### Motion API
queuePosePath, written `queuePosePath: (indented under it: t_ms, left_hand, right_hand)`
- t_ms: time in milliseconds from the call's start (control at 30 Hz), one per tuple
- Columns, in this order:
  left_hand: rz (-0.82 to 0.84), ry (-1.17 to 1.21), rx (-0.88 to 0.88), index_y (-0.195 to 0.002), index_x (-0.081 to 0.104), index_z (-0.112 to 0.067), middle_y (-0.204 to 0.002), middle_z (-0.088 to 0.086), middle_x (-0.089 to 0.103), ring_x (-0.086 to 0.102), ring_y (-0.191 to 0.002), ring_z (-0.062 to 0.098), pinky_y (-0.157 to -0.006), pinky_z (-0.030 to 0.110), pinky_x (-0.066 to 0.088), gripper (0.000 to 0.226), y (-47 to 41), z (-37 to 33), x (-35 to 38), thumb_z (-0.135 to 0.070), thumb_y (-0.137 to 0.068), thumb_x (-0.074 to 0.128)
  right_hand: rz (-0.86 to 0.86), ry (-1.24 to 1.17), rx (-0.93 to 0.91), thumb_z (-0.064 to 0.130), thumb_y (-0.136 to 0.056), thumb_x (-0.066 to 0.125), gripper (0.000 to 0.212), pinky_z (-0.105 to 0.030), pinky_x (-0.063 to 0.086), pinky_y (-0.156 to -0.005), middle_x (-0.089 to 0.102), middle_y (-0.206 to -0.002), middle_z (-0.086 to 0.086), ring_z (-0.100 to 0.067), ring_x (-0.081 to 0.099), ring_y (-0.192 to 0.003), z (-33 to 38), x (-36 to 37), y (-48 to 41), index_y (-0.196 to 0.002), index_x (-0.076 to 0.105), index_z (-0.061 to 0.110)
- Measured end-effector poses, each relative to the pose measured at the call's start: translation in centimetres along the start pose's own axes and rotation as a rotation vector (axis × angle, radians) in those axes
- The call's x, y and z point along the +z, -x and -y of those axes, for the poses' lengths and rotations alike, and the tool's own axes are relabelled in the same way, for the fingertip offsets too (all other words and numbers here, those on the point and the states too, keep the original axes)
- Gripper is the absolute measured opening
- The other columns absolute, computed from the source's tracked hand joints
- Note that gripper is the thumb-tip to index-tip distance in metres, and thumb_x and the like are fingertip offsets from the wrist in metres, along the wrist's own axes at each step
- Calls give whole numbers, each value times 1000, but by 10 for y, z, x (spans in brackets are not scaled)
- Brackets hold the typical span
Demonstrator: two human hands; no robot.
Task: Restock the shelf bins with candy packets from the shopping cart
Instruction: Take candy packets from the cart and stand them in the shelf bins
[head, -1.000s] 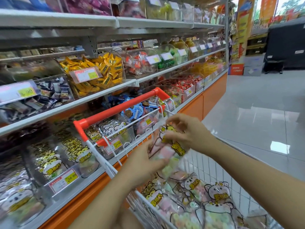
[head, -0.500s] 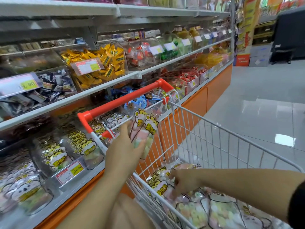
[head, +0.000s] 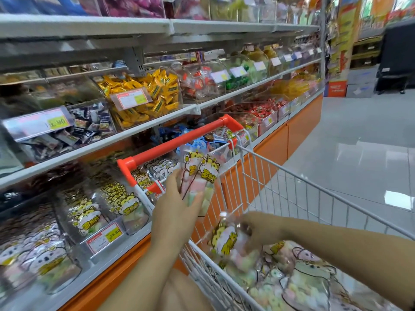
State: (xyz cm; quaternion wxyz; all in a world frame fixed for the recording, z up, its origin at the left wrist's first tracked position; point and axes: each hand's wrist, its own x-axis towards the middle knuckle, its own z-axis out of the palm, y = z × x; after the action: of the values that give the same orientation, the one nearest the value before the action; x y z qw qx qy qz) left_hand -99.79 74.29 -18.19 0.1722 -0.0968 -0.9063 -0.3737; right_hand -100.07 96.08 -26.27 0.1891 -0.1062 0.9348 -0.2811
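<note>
our left hand [head: 177, 212] holds candy packets [head: 199, 176] upright, just beside the red handle [head: 179, 140] of the shopping cart [head: 314, 182]. our right hand [head: 258, 230] grips another packet [head: 226, 241] down in the cart, atop a pile of similar ones. matching packets fill the low shelf bin [head: 101, 212] on our left.

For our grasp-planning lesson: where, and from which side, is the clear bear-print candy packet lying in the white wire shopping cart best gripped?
Probably from above, pinching the top edge of the clear bear-print candy packet: it lies flat on other packets, and the walls of the white wire shopping cart block the sides.
</note>
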Motion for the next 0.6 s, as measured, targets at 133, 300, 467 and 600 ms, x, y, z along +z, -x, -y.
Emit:
queuePosePath:
  t_ms: [133,300,467,600]
  left_hand:
    - [-133,324,-27,-147,33,-33,-133,-14,54,53,-115,4,-88,21,44,68,1,-2,-6,-36,-90,70]
    - [-305,511,-56,-137,43,-30,-125,-9,61,59,-116,10,-99,41,51,56,-5,-4,-31,-39,-89,71]
    - [-354,539,-64,-138,41,-29,-121,-13,61,60,-109,5,-89,29,49,57,-6,-5,-69,-35,-90,71]
    - [-425,511,-81,-141,41,-23,-123,-10,58,57,-110,8,-85,24,44,60,-1,11,-108,-32,-90,71]
  right_hand:
    - [-388,-68,-90,28,-77,82,44,-21,46,-63,52,-82,1,-14,53,-70,-3,-45,11,-112,59,14]
    - [-691,-263,-271,37,-79,81,50,-23,52,-80,68,-108,19,2,63,-95,24,-76,37,-124,60,31]
    - [-599,-585,-453,10,-87,74,38,-22,55,-86,73,-92,19,-5,70,-94,98,-89,52,-116,57,27]
    - [-444,-809,-568,0,-90,67,41,-37,56,-93,75,-96,-3,-21,71,-97,168,-89,43,-124,55,19]
